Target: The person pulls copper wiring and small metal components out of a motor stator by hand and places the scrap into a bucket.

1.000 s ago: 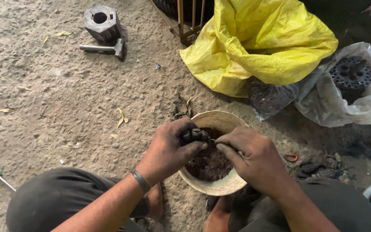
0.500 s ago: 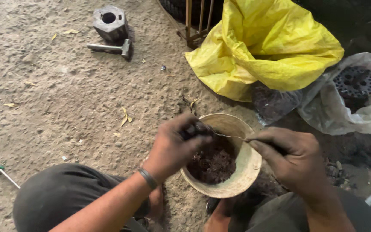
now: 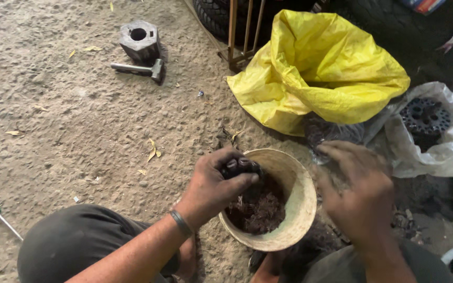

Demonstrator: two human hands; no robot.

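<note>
Left hand point(image 3: 213, 186), fingers curled, pinches a small dark part point(image 3: 238, 166) over the near rim of a round cream bowl point(image 3: 302, 202); I hold it above the bowl so that whatever drips or falls lands back inside. Right hand point(image 3: 360, 194) hovers to the right of the bowl, fingers loosely spread and holding nothing, its palm turned down; it is blurred, so the fingertips are hard to make out. Inside the bowl lies a dark, reddish-brown greasy mass point(image 3: 258, 209), filling the lower part. The bowl rests on the ground between my knees, tilted toward me, which keeps its contents within easy reach of both hands.

Beyond the bowl, a yellow plastic bag point(image 3: 321, 68) lies crumpled on the floor, and just right of it a white plastic bag point(image 3: 449, 147) cradles a black toothed wheel point(image 3: 424, 118). Well apart, at upper left, a hexagonal metal block point(image 3: 140, 39) with 1 round hole stands on the gritty floor point(image 3: 69, 120), a small hammer point(image 3: 140, 68) lying just beside it. A green-handled screwdriver point(image 3: 2, 219) lies at far left.
</note>
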